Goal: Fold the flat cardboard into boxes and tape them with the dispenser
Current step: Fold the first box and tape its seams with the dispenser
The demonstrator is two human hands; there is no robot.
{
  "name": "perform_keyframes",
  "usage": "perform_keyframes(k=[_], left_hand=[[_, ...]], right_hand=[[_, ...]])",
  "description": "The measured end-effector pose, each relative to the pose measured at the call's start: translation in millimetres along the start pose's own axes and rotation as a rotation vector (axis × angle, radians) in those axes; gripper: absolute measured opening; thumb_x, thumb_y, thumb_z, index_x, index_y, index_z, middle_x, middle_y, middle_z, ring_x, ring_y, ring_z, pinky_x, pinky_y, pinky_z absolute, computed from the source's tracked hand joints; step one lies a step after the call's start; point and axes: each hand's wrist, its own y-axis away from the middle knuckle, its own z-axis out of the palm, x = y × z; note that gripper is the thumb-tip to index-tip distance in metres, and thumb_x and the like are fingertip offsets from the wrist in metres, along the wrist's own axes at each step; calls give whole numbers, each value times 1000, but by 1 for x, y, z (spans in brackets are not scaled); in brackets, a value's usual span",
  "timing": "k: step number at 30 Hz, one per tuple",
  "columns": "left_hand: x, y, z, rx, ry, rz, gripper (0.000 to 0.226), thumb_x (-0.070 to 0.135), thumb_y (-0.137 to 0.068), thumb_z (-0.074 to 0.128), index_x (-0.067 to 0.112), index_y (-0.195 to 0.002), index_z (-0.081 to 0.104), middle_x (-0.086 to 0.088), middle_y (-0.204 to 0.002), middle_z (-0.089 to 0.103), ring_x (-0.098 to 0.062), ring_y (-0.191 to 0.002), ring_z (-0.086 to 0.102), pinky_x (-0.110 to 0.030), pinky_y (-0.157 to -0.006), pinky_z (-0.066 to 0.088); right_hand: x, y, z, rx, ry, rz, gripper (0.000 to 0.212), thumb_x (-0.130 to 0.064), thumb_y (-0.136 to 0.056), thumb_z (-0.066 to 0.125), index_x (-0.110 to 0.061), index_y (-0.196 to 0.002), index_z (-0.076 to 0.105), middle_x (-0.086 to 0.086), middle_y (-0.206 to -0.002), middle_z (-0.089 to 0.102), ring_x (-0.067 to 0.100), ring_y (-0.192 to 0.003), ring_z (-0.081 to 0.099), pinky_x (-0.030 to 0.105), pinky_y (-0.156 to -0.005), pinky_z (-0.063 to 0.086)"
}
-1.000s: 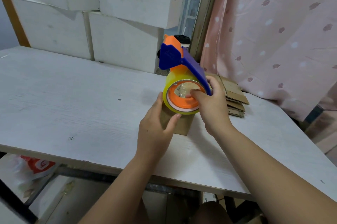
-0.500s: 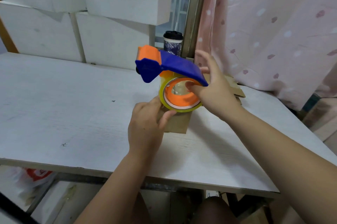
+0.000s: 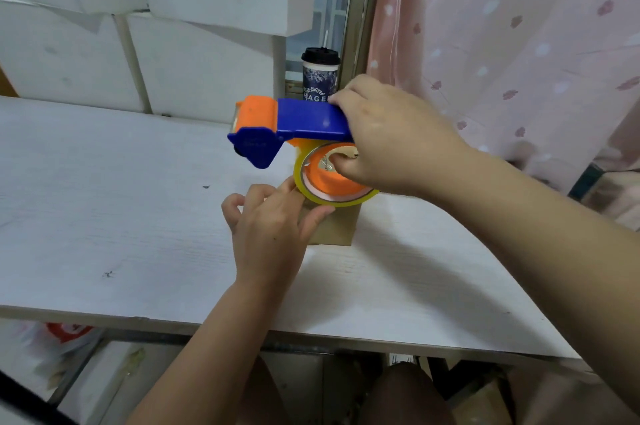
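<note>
Taping, I judge, barely begun: my right hand (image 3: 391, 137) grips the tape dispenser (image 3: 294, 123) directly above the small cardboard box (image 3: 337, 227) that my left hand (image 3: 273, 227) pinches.

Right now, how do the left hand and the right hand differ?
The right hand grips the tape dispenser from above, thumb inside the tape roll; the left hand holds the cardboard box under it. The right hand is raised above the table; the left hand sits lower, at the box. Both reach the tape roll.
</note>
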Motion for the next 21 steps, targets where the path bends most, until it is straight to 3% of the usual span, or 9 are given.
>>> perform_keyframes(k=[2,5,9,11,13,15,18,21], left_hand=[[-1,1,-1,2,-25,14,41,45,-82,55,7,-81,69,-8,-72,69,-29,-73,64,-44,-74,42],[-2,0,-2,8,-70,45,36,43,-83,65,8,-84,70,-8,-77,71,-30,-74,64,-44,-73,43],[-2,-1,-1,34,-80,57,15,16,-74,80,9,-80,68,-7,-78,71,-31,-70,61,-39,-66,43],[-1,-2,-1,44,-74,57,15,10,-72,80,9,-78,66,-8,-77,70,-32,-68,60,-37,-63,42],[0,-2,-1,58,-83,67,11,8,-74,75,10,-76,64,-7,-76,70,-32,-69,60,-34,-61,40],[0,-2,-2,66,-101,69,6,10,-76,69,11,-73,64,-6,-75,70,-32,-72,60,-33,-60,38],[-4,-3,-1,61,-83,130,12,4,-83,61,9,-72,62,-8,-75,70,-35,-74,60,-34,-59,43],[-9,-5,0,19,-15,191,34,14,-98,40,6,-75,64,-11,-77,70,-34,-74,61,-36,-68,49]], right_hand=[[-3,-9,2,-30,-32,11,44,-31,-86,62,-18,-124,45,4,-111,56,17,-86,47,31,-68,46],[3,-11,6,-40,-117,61,42,-22,-84,65,-17,-121,46,3,-106,59,17,-81,46,29,-67,39],[15,4,18,13,-460,246,47,-20,-80,71,-22,-119,46,-5,-98,53,15,-80,54,26,-70,45],[14,17,28,64,-670,322,53,-17,-78,73,-28,-120,43,-12,-94,53,0,-78,57,10,-61,43],[11,28,37,90,-884,370,61,-14,-79,73,-39,-119,36,-20,-97,52,-10,-83,55,5,-56,43],[12,32,44,96,-987,402,64,-13,-80,71,-47,-116,31,-20,-105,52,-2,-91,56,10,-61,45],[12,28,43,89,-1000,381,62,-7,-82,67,-48,-112,30,-18,-101,54,6,-89,59,16,-63,49],[14,25,37,106,-983,346,58,-3,-83,66,-42,-113,33,-20,-87,52,-10,-73,60,6,-46,42]])
